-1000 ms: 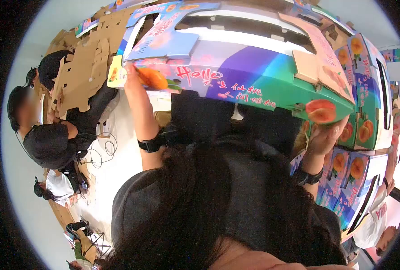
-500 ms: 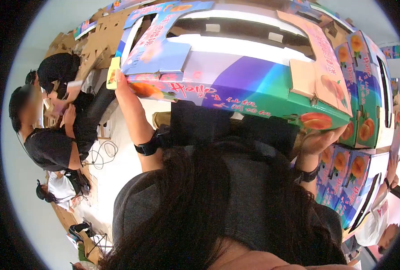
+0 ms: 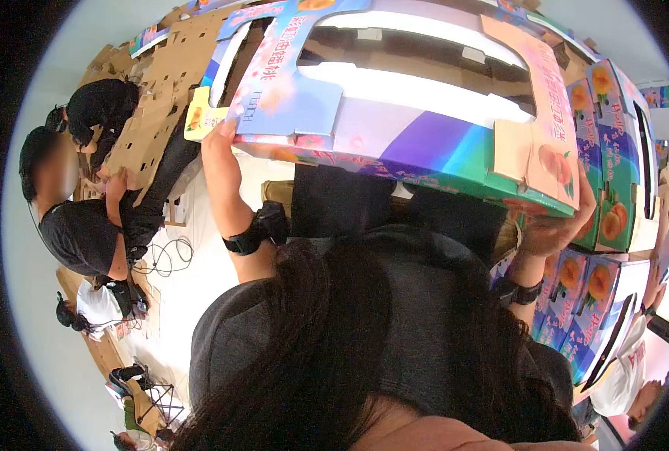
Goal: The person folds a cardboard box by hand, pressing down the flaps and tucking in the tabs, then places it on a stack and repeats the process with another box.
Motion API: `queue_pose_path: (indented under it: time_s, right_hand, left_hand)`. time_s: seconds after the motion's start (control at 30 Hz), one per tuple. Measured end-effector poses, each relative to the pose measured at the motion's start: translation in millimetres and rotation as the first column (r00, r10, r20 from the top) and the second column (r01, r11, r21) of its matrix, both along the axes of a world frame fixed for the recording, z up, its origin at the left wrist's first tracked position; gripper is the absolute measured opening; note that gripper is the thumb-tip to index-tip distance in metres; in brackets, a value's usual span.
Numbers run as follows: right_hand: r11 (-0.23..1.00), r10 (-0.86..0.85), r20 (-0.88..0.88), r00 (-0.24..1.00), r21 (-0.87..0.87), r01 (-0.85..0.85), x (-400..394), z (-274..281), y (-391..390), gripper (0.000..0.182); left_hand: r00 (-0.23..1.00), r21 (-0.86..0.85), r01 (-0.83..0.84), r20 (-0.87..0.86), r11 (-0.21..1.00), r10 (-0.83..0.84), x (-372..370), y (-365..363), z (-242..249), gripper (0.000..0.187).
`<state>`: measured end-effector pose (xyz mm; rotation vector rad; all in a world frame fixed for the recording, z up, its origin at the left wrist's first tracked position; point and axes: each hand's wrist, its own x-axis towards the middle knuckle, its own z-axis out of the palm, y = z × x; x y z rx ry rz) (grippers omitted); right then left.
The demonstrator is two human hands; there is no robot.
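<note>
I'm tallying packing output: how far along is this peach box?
Done: finished boxes are stacked at the right. In hand: the left hand and right hand hold a formed peach box by its ends. Left: flat cardboard blanks lie unfolded.

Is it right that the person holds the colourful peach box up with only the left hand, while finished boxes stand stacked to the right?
Not quite. The head view shows both hands on the peach box: the left hand grips one end, the right hand the other. The stacked boxes do stand at right.
</note>
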<state>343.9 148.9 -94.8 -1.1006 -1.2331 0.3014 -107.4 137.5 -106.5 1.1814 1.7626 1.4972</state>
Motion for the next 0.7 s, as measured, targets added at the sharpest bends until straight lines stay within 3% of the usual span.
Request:
queue_pose_path:
  time_s: [0.03,0.1,0.23,0.27,0.47,0.63,0.7]
  right_hand:
    - [0.997,-0.058,0.099,0.993,-0.039,0.062,1.0,5.5,-0.5,0.105]
    - [0.99,0.139,0.102,0.985,0.011,-0.141,24.4,8.5,-0.1,0.11]
    - [0.999,0.042,0.364,0.931,-0.023,-0.036,40.6,28.4,-0.7,0.115]
    - [0.999,-0.005,0.425,0.905,-0.042,0.026,40.0,35.9,-3.9,0.113]
    - [0.999,0.032,0.591,0.806,-0.038,-0.011,28.0,62.5,-12.5,0.096]
    - [0.952,0.281,0.837,0.469,-0.183,-0.244,-10.2,104.9,-3.4,0.084]
    - [0.919,0.385,0.818,0.428,-0.297,-0.259,-25.5,112.3,2.2,0.089]
  left_hand:
    - [0.998,-0.025,0.057,0.002,0.998,-0.057,-0.2,-3.5,4.7,0.039]
    - [0.986,-0.126,0.158,-0.029,0.979,-0.163,-13.5,-8.5,9.4,0.036]
    - [0.93,-0.216,0.357,-0.005,0.909,-0.366,-17.8,-19.2,21.6,0.032]
    - [0.922,-0.224,0.374,-0.01,0.9,-0.386,-19.3,-19.2,20.3,0.032]
    - [0.887,-0.22,0.45,-0.005,0.866,-0.462,-30.5,-19.3,12.4,0.036]
    - [0.854,-0.167,0.513,0.006,0.842,-0.52,-28.8,-16.7,12.2,0.038]
    - [0.844,-0.191,0.53,0.023,0.826,-0.536,-31.2,-17.5,10.8,0.041]
